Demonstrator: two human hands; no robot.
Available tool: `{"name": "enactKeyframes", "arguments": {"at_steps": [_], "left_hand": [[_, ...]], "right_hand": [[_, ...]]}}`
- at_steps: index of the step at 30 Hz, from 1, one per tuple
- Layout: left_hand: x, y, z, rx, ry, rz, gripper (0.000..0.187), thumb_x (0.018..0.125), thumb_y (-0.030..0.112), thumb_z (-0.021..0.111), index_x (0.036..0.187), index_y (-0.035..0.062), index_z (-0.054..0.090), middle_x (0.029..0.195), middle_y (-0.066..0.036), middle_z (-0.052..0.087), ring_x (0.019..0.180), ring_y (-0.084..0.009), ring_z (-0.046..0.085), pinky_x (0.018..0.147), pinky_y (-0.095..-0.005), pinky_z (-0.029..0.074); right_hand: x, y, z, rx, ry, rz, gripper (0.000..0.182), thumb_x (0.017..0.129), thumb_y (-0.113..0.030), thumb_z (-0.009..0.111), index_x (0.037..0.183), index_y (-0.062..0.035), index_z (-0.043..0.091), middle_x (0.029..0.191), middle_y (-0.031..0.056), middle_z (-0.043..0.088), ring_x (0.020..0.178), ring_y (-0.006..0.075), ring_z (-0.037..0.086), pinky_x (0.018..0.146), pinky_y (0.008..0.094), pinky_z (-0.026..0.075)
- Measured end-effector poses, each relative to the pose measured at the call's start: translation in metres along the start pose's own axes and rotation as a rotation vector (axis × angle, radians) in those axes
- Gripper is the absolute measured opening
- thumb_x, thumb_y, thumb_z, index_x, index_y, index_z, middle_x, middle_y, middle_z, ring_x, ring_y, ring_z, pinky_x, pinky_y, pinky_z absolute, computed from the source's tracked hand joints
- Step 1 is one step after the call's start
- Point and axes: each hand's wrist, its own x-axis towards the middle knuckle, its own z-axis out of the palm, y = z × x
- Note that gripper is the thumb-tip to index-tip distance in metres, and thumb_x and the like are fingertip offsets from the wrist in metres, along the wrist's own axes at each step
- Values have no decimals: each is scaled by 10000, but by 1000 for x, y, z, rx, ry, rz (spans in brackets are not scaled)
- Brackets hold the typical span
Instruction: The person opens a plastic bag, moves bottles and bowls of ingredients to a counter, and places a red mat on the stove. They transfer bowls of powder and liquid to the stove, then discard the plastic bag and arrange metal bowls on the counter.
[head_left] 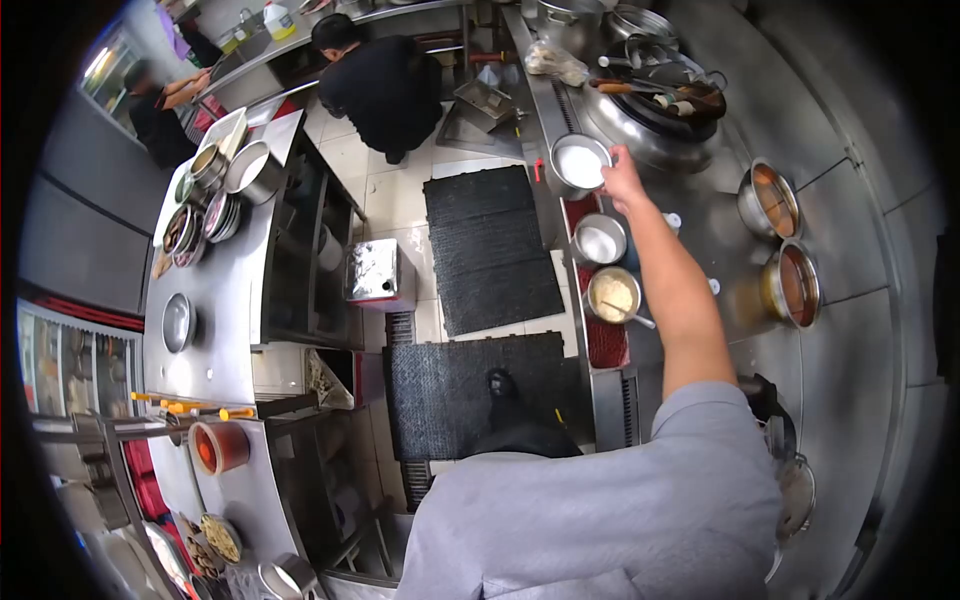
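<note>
My right hand (622, 180) reaches out along the right-hand counter, its fingers closed on the near right rim of a round metal bowl (580, 163) with white contents. Just below that bowl stands a second metal bowl (599, 240), also holding something white. Lower still, a metal bowl (613, 293) contains a pale yellow, grainy food, with a utensil handle sticking out to the right. A red tray or strip (608, 345) shows beneath these bowls. My left hand is out of view.
A large wok (655, 130) with ladles lies beyond my hand. Two metal pots (768, 200) of brown sauce stand at the right. One person (380, 90) bends down ahead; another (155, 115) works at far left. Black mats (495, 250) cover the floor.
</note>
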Motion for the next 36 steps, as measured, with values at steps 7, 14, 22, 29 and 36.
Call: {"name": "enactKeyframes", "arguments": {"at_steps": [7, 14, 22, 29, 36], "left_hand": [[-33, 152, 150, -430, -275, 207, 109, 814, 196, 561, 842, 90, 554, 747, -8, 491, 743, -168, 540, 719, -473, 534], [-68, 255, 262, -278, -368, 256, 100, 835, 156, 563, 816, 75, 507, 707, 4, 480, 624, -112, 528, 544, -286, 517], [-75, 295, 387, -190, -659, 280, 116, 822, 99, 559, 721, 67, 512, 635, 19, 509, 453, -67, 435, 401, -221, 348], [-115, 306, 496, -81, -969, 338, 94, 815, 57, 531, 728, 50, 565, 637, 46, 501, 502, -46, 419, 439, -208, 324], [-208, 284, 627, 246, -1395, 608, 221, 743, 45, 579, 938, -34, 646, 974, -84, 641, 791, -154, 577, 691, -274, 462]], "right_hand": [[77, 120, -22, -333, 186, 93, 363, 752, 37, 537, 1095, -66, 476, 1066, 196, 593, 983, 337, 592, 855, 395, 458], [66, 126, -29, -475, 169, 167, 362, 769, 50, 495, 1112, -63, 478, 1098, 192, 589, 1054, 340, 576, 887, 400, 447], [69, 126, -20, -420, 173, 252, 428, 795, 18, 495, 1209, -71, 436, 1167, 220, 570, 1095, 355, 560, 925, 411, 436], [-37, 75, -10, -531, 137, -357, 420, 864, -129, 586, 1258, -62, 455, 1034, 180, 596, 889, 342, 609, 780, 434, 495], [-274, 131, -32, 195, -689, 607, 121, 966, -151, 515, 1062, -82, 489, 853, 80, 603, 730, 154, 633, 611, 287, 537]]}}
